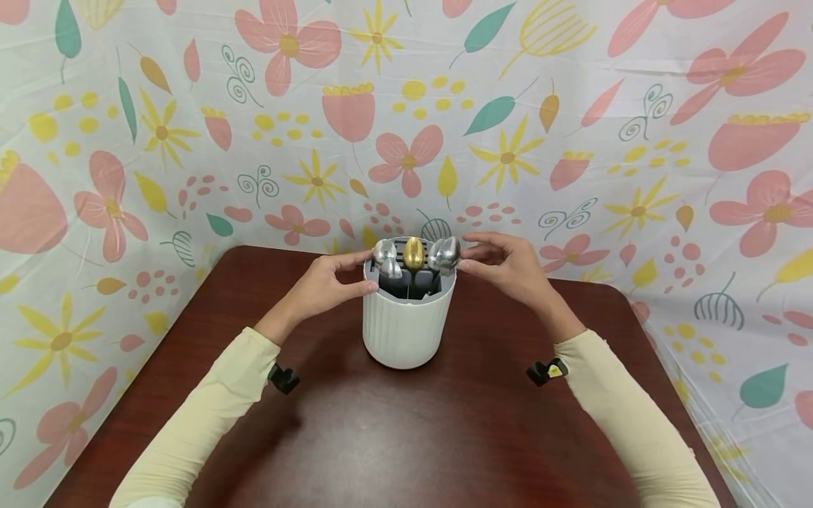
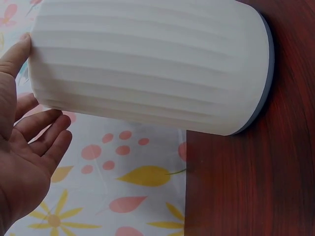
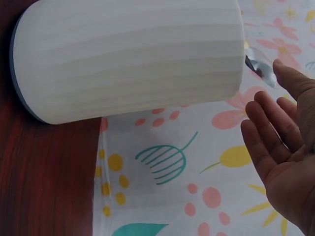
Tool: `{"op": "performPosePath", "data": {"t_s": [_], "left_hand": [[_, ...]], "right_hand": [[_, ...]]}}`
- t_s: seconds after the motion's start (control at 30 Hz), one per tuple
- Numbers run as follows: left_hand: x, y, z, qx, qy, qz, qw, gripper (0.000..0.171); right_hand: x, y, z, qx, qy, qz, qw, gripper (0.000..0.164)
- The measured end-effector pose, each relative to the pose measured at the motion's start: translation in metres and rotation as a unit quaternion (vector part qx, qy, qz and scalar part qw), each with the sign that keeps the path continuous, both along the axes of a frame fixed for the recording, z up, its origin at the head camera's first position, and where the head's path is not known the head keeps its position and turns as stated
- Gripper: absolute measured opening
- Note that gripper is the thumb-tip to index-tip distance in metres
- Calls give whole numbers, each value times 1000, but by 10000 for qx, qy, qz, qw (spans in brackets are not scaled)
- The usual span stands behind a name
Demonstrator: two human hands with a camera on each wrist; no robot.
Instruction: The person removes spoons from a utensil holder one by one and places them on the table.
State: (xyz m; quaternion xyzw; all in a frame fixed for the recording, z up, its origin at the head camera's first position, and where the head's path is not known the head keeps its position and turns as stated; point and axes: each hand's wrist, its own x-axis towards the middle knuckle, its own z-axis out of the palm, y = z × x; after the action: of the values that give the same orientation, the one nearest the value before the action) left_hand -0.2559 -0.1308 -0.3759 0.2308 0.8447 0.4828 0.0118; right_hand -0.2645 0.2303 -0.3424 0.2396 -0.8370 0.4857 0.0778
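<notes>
A white ribbed utensil holder (image 1: 406,335) stands upright on the table, its inside split by dark dividers. Spoon heads stick up from it: silver spoons (image 1: 384,252) at the left, a gold spoon (image 1: 414,252) in the middle and silver spoons (image 1: 448,255) at the right. My left hand (image 1: 327,282) touches the holder's left rim, thumb in front and fingers farther back, fairly straight. Beside the right-hand spoons is my right hand (image 1: 508,267), fingers relaxed. In the right wrist view its thumb comes close to a silver spoon (image 3: 261,66); whether they touch I cannot tell.
The dark red-brown wooden table (image 1: 375,437) has its far edge just behind the holder. A white cloth (image 1: 406,92) with pink, yellow and green flowers and leaves hangs around the back and sides. Each wrist wears a black camera mount (image 1: 284,379).
</notes>
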Motion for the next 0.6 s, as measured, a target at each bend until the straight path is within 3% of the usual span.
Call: {"op": "performPosePath", "data": {"t_s": [0.3, 0.5, 0.6], "left_hand": [[-1, -1, -1, 58, 77, -45, 9999, 66], [-1, -1, -1, 115, 90, -62, 9999, 65], [-2, -1, -1, 108, 74, -74, 9999, 65]], "right_hand": [[-5, -6, -10, -198, -8, 161, 9997, 43], [12, -17, 5, -63, 153, 161, 9997, 41], [9, -16, -1, -68, 239, 98, 9996, 44]]}}
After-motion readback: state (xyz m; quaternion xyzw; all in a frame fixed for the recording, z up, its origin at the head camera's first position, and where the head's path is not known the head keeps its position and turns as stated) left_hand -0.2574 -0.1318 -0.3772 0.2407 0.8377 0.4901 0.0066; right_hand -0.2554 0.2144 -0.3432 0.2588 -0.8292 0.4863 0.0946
